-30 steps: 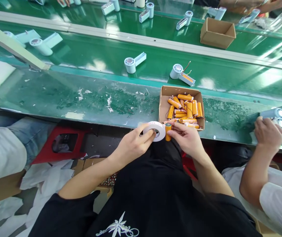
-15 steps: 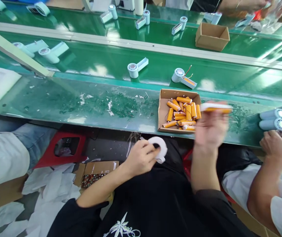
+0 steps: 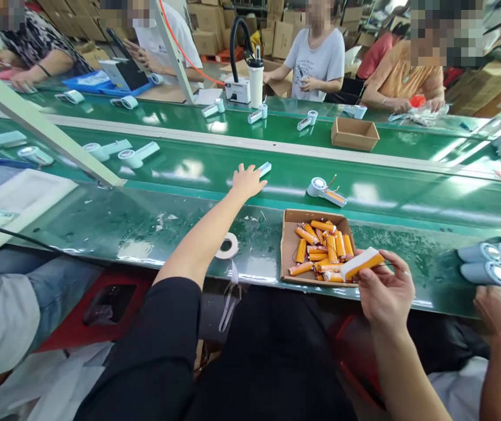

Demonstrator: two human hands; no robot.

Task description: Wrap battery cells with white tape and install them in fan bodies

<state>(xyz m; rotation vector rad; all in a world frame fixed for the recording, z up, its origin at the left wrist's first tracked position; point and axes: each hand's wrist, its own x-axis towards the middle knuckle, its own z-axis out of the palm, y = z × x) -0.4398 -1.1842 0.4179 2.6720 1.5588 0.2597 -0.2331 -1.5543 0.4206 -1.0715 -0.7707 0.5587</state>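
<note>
My left hand (image 3: 248, 181) is stretched out over the green belt, fingers spread. It covers most of a pale blue fan housing (image 3: 265, 169), whose handle end shows past the fingers; whether they touch it I cannot tell. In my right hand (image 3: 386, 289) an orange battery (image 3: 364, 264) with a white strip along it is pinched by fingers and thumb. That battery is over the right front corner of a cardboard box (image 3: 283, 248) of orange batteries (image 3: 315, 241). A roll of white tape (image 3: 228, 246) lies near the table's front edge, beside my left forearm.
Another fan housing (image 3: 327, 192) with wires and an orange battery lies on the belt (image 3: 206, 175). Several blue housings (image 3: 487, 272) stand at the right near a co-worker's hand (image 3: 496, 310). A slanted post (image 3: 52, 126) crosses the left. An open box (image 3: 354, 134) is farther back.
My left hand has put the tape roll down on the table and reached forward to the fan housing. My right hand has lowered the battery toward the box. The view has tilted up.
</note>
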